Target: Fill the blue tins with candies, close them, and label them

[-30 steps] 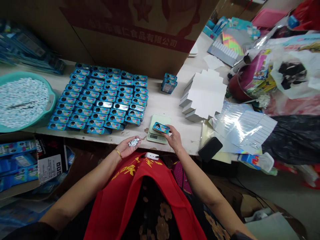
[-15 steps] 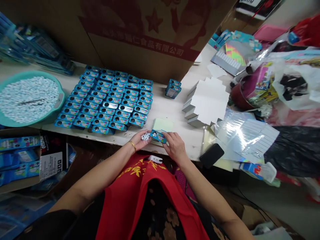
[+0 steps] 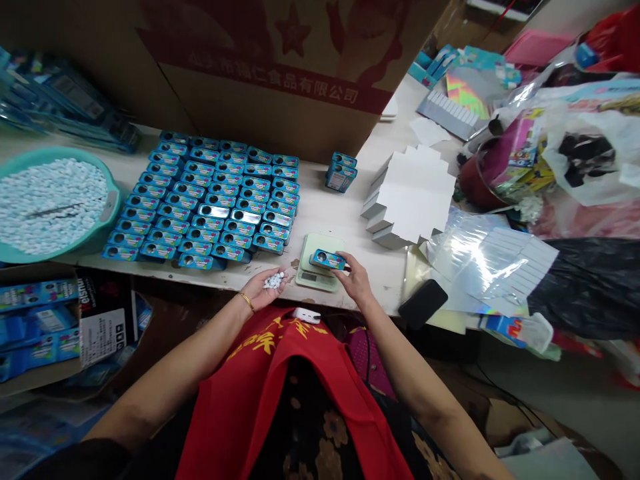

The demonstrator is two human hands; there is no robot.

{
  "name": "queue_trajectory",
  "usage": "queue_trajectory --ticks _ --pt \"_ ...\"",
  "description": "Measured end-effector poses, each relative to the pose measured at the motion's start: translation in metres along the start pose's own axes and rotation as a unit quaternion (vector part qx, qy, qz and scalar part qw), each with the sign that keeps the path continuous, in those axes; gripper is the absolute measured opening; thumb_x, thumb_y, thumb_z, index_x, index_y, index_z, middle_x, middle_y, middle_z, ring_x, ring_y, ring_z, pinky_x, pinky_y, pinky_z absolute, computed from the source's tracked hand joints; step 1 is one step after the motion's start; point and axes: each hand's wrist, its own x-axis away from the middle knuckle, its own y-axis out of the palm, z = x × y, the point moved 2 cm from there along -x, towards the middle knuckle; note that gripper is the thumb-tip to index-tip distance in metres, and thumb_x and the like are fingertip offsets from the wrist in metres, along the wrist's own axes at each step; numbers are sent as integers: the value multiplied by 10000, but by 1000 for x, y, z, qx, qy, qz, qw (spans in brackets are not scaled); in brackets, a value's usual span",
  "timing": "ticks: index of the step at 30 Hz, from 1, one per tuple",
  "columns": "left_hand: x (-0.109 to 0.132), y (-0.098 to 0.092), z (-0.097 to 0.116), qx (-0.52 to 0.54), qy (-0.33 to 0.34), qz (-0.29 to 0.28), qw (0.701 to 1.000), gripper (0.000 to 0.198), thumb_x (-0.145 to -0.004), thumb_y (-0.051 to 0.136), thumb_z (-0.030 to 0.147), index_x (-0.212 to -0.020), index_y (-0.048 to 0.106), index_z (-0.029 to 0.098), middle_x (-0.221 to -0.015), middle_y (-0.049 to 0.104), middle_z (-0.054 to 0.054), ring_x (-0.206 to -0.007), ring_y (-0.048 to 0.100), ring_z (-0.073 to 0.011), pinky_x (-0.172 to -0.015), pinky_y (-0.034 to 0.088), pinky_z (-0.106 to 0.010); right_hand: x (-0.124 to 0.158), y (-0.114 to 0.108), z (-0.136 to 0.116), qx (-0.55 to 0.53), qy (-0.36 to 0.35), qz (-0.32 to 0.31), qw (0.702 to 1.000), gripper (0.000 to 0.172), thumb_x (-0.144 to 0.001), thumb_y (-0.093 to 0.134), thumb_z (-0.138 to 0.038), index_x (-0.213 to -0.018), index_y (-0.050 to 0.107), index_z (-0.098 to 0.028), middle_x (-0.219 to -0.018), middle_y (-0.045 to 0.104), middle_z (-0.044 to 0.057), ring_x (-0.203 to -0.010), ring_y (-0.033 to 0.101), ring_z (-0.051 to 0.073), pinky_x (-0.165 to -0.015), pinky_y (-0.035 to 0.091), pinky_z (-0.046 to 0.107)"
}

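Observation:
My left hand [image 3: 264, 287] is cupped palm up at the table's front edge, holding a small heap of white candies [image 3: 275, 280]. My right hand [image 3: 354, 279] grips a small blue tin [image 3: 327, 259] by its right end, resting it on a pale green scale [image 3: 320, 263]. The tin's top has a round hole. Left of the scale lie rows of several identical blue tins [image 3: 210, 200] packed side by side.
A teal basin [image 3: 107, 207] full of white candies sits far left. A big cardboard box [image 3: 280, 73] stands behind. Two stacked tins [image 3: 341, 172], white folded cartons [image 3: 407, 197], a black phone [image 3: 423, 303] and plastic bags [image 3: 580, 160] lie to the right.
Half a second ago both hands met at the table edge with the tin next to the candies. Now the right hand has put the tin back on the scale and the left hand has drawn away.

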Motion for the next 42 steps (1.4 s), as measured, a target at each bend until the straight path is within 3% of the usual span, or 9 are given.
queue_trajectory --ticks 3,8,14,26,31,34,38,42 --pt "8 -5 -3 5 1 14 1000 156 -789 451 76 -879 578 86 -709 640 -91 -615 629 -131 -553 535 -213 10 -16 -1 16 -6 46 999 573 -713 609 -352 -1236 411 -228 -1209 494 102 -1056 493 208 -814 473 379" --pt "17 -14 -8 -1 -7 5 1000 174 -788 433 50 -879 577 85 -732 639 -92 -625 627 -122 -543 528 -196 24 -39 3 10 44 137 990 319 -778 527 -349 -1057 559 -197 -1049 558 91 -857 566 170 -708 504 344" --pt "13 -27 -8 -12 -7 -17 1000 159 -782 453 50 -878 575 83 -742 633 -87 -616 618 -114 -497 503 -171 26 -42 5 5 53 180 982 260 -780 523 -331 -986 588 -185 -991 571 79 -792 575 154 -711 496 343" --pt "20 -35 -7 -4 4 30 1000 177 -782 438 41 -887 572 90 -737 632 -93 -605 620 -119 -489 502 -175 12 -21 -14 51 -19 84 995 502 -716 606 -369 -1172 447 -232 -1121 485 89 -932 518 186 -738 479 345" --pt "20 -26 -10 -5 -7 18 1000 158 -783 446 44 -863 577 82 -718 633 -90 -603 622 -117 -498 505 -171 4 -11 -14 91 -41 51 994 521 -726 597 -373 -1197 421 -233 -1155 474 94 -991 493 210 -769 463 359" --pt "12 -14 -12 -11 -18 -3 1000 141 -784 461 57 -852 582 81 -725 642 -91 -608 627 -121 -522 517 -182 0 -2 -14 125 -50 19 991 448 -758 561 -341 -1173 448 -215 -1101 519 89 -966 500 217 -785 448 369" --pt "-3 6 -11 -12 -20 -12 1000 151 -788 464 73 -876 588 79 -742 654 -106 -635 640 -141 -543 529 -202 0 2 -45 210 -81 -6 974 351 -794 502 -282 -1135 499 -200 -996 572 82 -893 495 226 -765 433 368" --pt "-13 25 -7 16 -8 -24 1000 173 -790 474 74 -922 585 66 -754 659 -102 -659 641 -142 -575 533 -206 8 2 -93 308 -164 -67 935 423 -804 475 -248 -1225 442 -212 -1046 559 89 -894 456 246 -779 393 388"
